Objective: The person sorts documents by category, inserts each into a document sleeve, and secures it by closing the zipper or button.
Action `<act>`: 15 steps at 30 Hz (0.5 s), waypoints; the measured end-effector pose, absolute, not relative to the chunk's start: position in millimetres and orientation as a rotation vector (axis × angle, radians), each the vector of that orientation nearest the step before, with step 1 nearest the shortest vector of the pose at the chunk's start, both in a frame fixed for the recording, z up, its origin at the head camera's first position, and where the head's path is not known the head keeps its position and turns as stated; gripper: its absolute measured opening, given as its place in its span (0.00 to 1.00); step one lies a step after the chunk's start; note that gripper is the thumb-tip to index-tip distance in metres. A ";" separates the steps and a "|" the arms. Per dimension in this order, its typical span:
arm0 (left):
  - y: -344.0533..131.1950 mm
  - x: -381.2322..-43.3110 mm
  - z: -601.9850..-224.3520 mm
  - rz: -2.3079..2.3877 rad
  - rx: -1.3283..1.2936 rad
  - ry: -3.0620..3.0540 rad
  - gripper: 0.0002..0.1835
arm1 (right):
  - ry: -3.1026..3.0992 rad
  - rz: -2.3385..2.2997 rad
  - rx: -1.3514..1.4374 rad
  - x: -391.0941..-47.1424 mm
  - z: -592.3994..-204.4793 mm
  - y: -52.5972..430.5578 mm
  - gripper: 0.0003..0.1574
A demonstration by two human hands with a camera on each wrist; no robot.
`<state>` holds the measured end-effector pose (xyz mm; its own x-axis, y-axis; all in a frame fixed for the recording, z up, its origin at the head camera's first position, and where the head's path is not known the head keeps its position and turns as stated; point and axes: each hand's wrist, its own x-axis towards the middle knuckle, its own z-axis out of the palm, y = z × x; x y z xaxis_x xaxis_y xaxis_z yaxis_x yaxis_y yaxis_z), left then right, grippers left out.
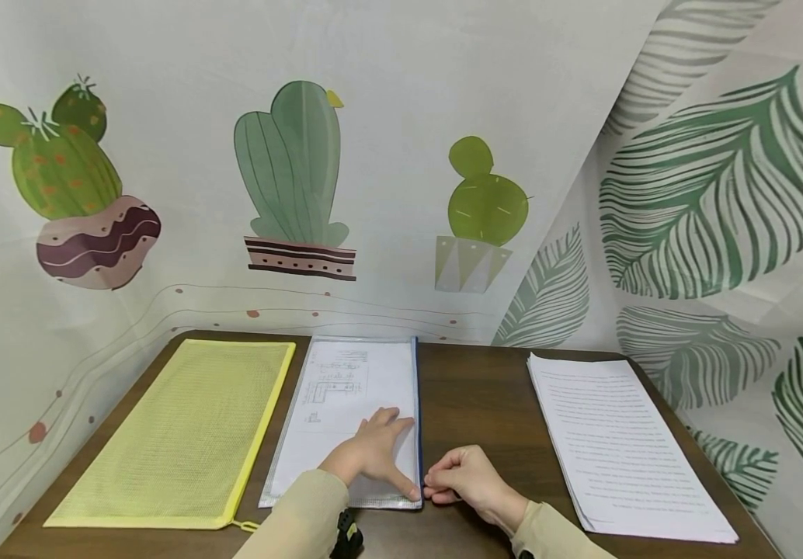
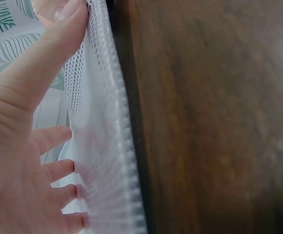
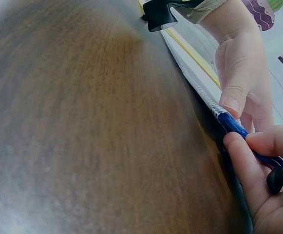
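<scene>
A clear mesh zip pouch (image 1: 345,458) with a blue zipper along its right edge lies on the table, a printed sheet showing through it. My left hand (image 1: 377,450) rests on it with fingers spread, the thumb at its lower right corner. In the left wrist view, the left fingers (image 2: 58,170) lie along the white mesh. At that same corner, my right hand (image 1: 467,481) pinches the zipper pull between thumb and fingers. A black-tipped blue cord (image 3: 276,179) hangs by the right fingers in the right wrist view.
A yellow mesh zip pouch (image 1: 171,435) lies on the left of the brown table (image 1: 478,404). On the right is a stack of printed paper (image 1: 625,450). A patterned cloth wall (image 1: 401,194) stands behind the table.
</scene>
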<state>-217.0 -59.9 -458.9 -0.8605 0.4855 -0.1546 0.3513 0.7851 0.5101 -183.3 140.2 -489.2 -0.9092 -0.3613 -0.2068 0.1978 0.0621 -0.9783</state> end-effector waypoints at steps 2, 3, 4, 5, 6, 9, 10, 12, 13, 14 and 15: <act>-60.5 -216.7 -458.3 0.699 0.648 2.693 0.64 | 1.957 -1.908 -0.156 -183.7 -488.8 139.6 0.10; -60.7 -216.5 -458.1 0.700 0.650 2.692 0.64 | 1.960 -1.911 -0.152 -183.9 -488.6 139.2 0.10; -60.8 -216.3 -457.7 0.702 0.649 2.691 0.64 | 1.963 -1.913 -0.149 -184.1 -488.4 138.9 0.10; -61.0 -216.1 -457.6 0.704 0.647 2.689 0.64 | 1.965 -1.913 -0.144 -184.3 -488.3 138.7 0.10; -61.0 -216.0 -457.5 0.705 0.646 2.688 0.64 | 1.967 -1.914 -0.139 -184.5 -488.3 138.4 0.10; -61.1 -215.8 -457.4 0.702 0.642 2.688 0.64 | 1.975 -1.915 -0.131 -185.0 -487.9 138.0 0.10; -61.2 -215.7 -457.3 0.700 0.641 2.688 0.64 | 1.978 -1.915 -0.128 -185.1 -487.5 137.8 0.11; -61.2 -215.6 -456.8 0.696 0.640 2.690 0.64 | 1.984 -1.917 -0.127 -185.2 -486.4 137.6 0.11; -61.2 -215.7 -456.6 0.695 0.640 2.691 0.64 | 1.986 -1.918 -0.126 -185.2 -485.8 137.5 0.11; -61.3 -215.6 -456.2 0.694 0.641 2.692 0.64 | 1.986 -1.921 -0.127 -185.3 -485.4 137.4 0.11; -61.4 -215.6 -455.8 0.691 0.643 2.694 0.64 | 1.986 -1.922 -0.127 -185.6 -485.2 137.4 0.11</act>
<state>-215.6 -61.4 -455.8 -0.8598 0.4849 -0.1603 0.3478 0.7858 0.5115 -185.6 137.4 -485.2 -0.9266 -0.3179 -0.2010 0.1904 0.0643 -0.9796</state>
